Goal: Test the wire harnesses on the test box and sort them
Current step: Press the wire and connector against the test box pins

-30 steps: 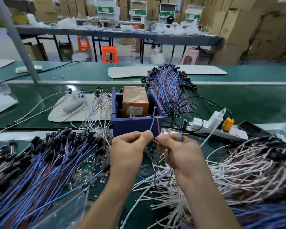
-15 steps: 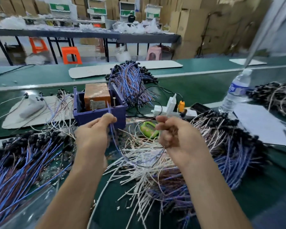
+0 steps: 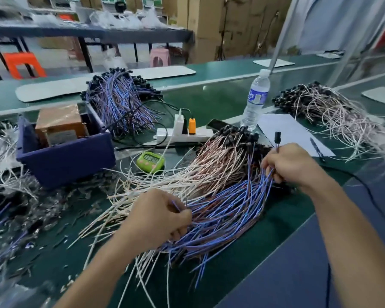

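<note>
Sorting seems underway at the blue harness pile (image 3: 227,210) right of the test box (image 3: 65,156): the right hand (image 3: 291,165) grips one harness (image 3: 276,145) below its black plug (image 3: 277,136), the left hand (image 3: 156,216) pinches loose wire ends (image 3: 176,205), and laying it parallel, plugs together, should keep things untangled.

Our left hand (image 3: 158,218) pinches blue wires (image 3: 176,205) in a harness pile (image 3: 227,210) on the green tabletop (image 3: 242,267). Our right hand (image 3: 291,165) grips one harness (image 3: 276,146), its black connector (image 3: 277,136) upright. A navy test box (image 3: 65,161) sits beyond the left hand.
</note>
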